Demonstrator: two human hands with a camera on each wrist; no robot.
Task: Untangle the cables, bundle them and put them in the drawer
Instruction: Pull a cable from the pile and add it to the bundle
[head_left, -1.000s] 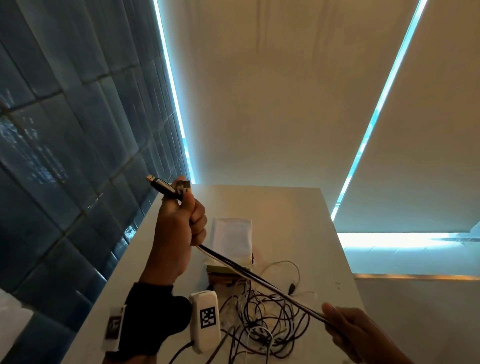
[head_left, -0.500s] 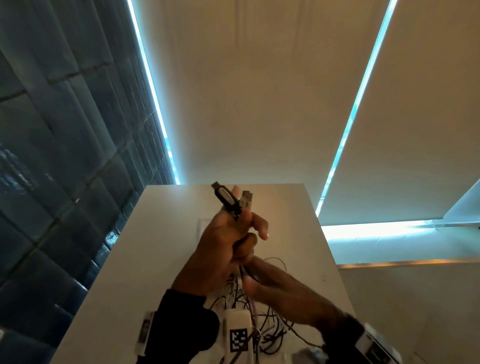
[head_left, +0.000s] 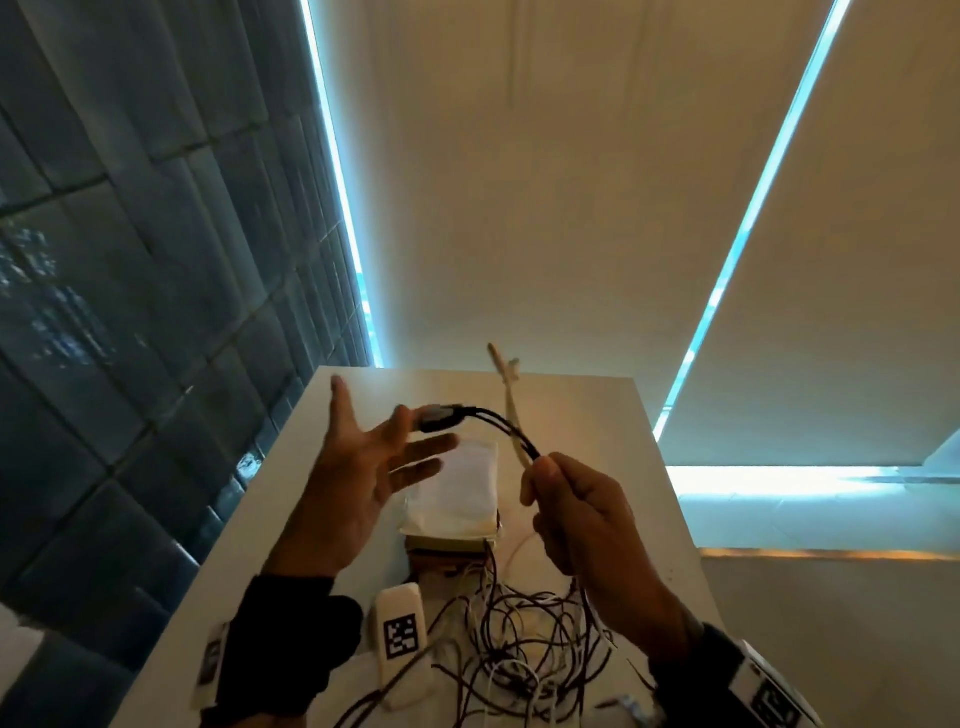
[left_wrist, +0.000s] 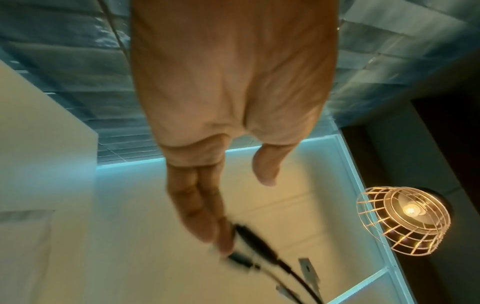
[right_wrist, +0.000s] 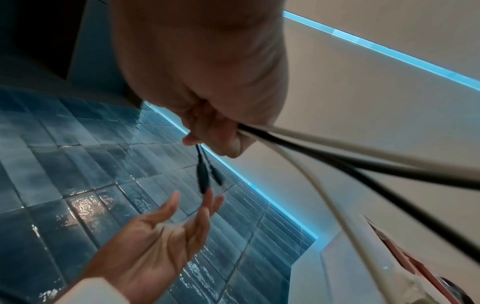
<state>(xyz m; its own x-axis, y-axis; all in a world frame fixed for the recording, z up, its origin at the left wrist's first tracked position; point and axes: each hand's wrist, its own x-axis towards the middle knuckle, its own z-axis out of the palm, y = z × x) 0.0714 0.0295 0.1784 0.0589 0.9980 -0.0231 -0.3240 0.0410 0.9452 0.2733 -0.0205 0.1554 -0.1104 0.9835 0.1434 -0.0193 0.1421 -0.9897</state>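
My right hand (head_left: 550, 483) grips a bunch of black and white cables (head_left: 511, 436) above the white table (head_left: 597, 415). Two black plug ends (head_left: 439, 418) arch leftward from that fist; a white plug end (head_left: 501, 361) sticks upward. My left hand (head_left: 374, 452) is spread with straight fingers, its fingertips (left_wrist: 223, 240) beside the black plugs (left_wrist: 249, 244), not holding them. In the right wrist view the cables (right_wrist: 337, 156) run out of my fist (right_wrist: 215, 127) and the plugs (right_wrist: 202, 176) dangle over the left palm (right_wrist: 155, 230). A tangle of loose cables (head_left: 519, 639) lies on the table below.
A white folded pouch (head_left: 457, 493) rests on a flat box in the middle of the table. Dark blue tiled wall (head_left: 130, 312) runs along the left edge. A caged lamp (left_wrist: 402, 220) shows in the left wrist view. No drawer is in view.
The left hand let go of the plug ends and spread open. The right hand took over the cable bunch and moved right and up.
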